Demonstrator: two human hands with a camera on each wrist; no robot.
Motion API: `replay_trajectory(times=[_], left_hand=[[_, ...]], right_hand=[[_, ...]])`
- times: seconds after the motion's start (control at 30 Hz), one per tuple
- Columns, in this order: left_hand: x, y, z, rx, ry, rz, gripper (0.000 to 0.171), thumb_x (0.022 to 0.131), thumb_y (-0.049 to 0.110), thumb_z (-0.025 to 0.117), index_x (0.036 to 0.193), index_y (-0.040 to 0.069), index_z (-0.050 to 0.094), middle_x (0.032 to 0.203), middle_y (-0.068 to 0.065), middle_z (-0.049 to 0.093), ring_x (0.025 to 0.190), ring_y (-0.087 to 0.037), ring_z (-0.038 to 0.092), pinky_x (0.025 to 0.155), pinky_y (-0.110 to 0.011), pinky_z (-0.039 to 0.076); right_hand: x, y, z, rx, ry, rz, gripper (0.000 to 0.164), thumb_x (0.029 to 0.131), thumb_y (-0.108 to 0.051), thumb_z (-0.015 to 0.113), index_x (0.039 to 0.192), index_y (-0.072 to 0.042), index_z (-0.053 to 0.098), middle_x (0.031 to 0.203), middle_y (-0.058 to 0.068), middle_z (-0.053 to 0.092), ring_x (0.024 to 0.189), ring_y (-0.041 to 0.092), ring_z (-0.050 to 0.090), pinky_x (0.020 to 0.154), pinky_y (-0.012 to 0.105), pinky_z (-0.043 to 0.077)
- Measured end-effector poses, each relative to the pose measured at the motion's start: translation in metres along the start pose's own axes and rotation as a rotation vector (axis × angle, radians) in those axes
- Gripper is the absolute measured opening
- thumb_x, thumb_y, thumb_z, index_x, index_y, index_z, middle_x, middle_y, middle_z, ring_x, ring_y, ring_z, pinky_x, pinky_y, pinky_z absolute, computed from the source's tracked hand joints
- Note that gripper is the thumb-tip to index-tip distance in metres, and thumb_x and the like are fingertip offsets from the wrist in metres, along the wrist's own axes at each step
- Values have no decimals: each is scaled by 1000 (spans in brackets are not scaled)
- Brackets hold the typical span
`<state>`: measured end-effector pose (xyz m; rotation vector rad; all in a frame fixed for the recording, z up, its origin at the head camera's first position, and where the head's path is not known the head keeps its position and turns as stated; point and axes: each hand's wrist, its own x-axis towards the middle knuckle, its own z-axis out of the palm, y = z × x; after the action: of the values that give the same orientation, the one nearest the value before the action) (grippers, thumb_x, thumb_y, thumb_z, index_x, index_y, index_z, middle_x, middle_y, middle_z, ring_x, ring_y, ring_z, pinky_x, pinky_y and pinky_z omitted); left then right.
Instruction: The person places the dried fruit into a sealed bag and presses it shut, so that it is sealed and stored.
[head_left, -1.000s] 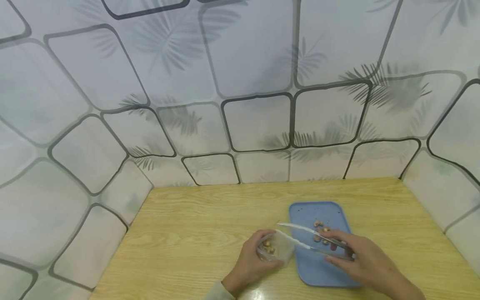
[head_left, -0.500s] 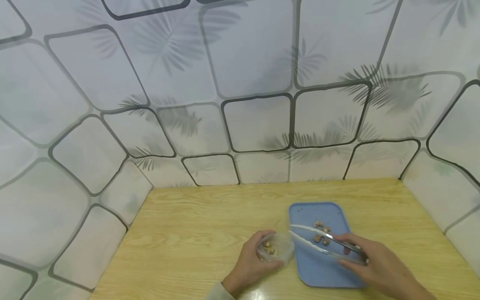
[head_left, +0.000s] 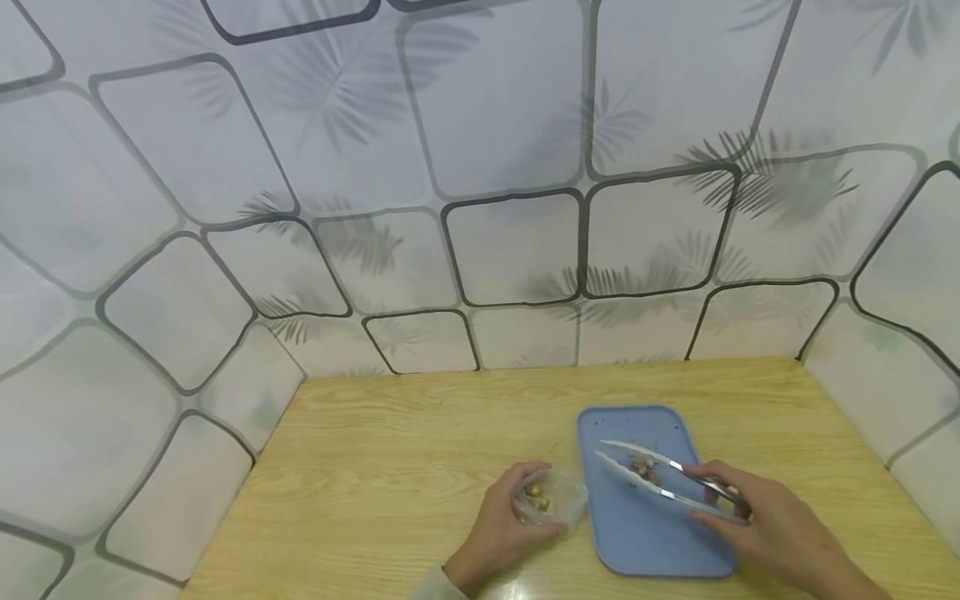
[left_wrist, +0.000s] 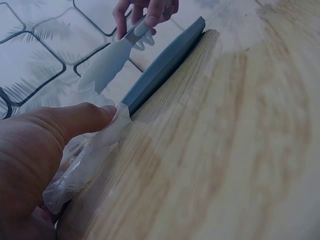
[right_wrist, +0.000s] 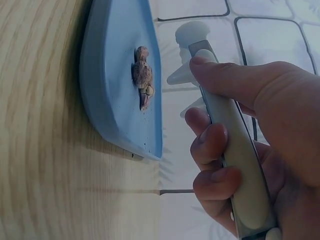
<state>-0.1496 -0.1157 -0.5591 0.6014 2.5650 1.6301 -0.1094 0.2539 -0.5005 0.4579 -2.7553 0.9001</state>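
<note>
My left hand (head_left: 491, 517) grips a clear plastic bag (head_left: 568, 496) by its rim, thumb and fingers curled round it. Its mouth faces up, and small brownish pieces (head_left: 536, 493) lie inside. In the left wrist view the thumb presses on the crumpled bag (left_wrist: 90, 160) beside the tray's near end. A pair of metal tongs (head_left: 670, 494) with white tips is in my right hand (head_left: 780, 521), arms apart, its tips over the tray. Beneath them, wrinkled brown pieces (right_wrist: 142, 75) sit in a small cluster on the blue tray (head_left: 652, 546).
The wood-grain table (head_left: 375, 467) carries the tray at right and the bag just left of it. Dark crumbs dot the tray's far end. Patterned walls (head_left: 517, 250) close in the table at the back and both sides.
My right hand has drawn the tongs rightward, away from the bag's mouth, to over the pieces on the tray. My left hand and the bag stay in place.
</note>
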Motion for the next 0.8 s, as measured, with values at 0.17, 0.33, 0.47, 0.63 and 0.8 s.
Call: replay_trajectory(times=[0.17,0.33,0.47,0.63,0.8], left_hand=[[1,1,0,0,-5,12,77,79,26,99,147,22,62,143,1,71,129,-17,66,113,-31,49],[2,2,0,-2,-7,2,77,79,26,99,147,23,63,143,2,71,130,-17,66,114,-31,48],[1,4,1,2,-9,-3,77,80,27,99,147,24,62,144,3,71,130,-16,65,114,-32,48],[1,5,0,7,-7,-7,77,80,28,99,147,24,62,144,2,71,130,-16,65,113,-31,49],[1,5,-1,6,-3,-13,77,79,27,99,147,25,62,144,2,71,129,-16,65,111,-30,49]], right_hand=[[2,2,-3,-19,0,28,50,85,-23,94,132,-25,75,89,-21,62,61,-7,42,50,22,37],[5,8,-4,-57,18,20,51,85,-25,94,132,-27,74,86,-22,61,65,-7,42,53,22,35],[5,13,-5,-63,25,5,49,87,-25,93,132,-26,74,87,-23,60,68,-7,41,56,22,33],[7,17,-8,-70,9,30,47,89,-29,91,133,-26,74,88,-23,61,67,-7,43,55,23,34],[10,22,-11,-92,-11,29,47,89,-32,91,133,-25,74,89,-24,62,73,-7,47,60,23,37]])
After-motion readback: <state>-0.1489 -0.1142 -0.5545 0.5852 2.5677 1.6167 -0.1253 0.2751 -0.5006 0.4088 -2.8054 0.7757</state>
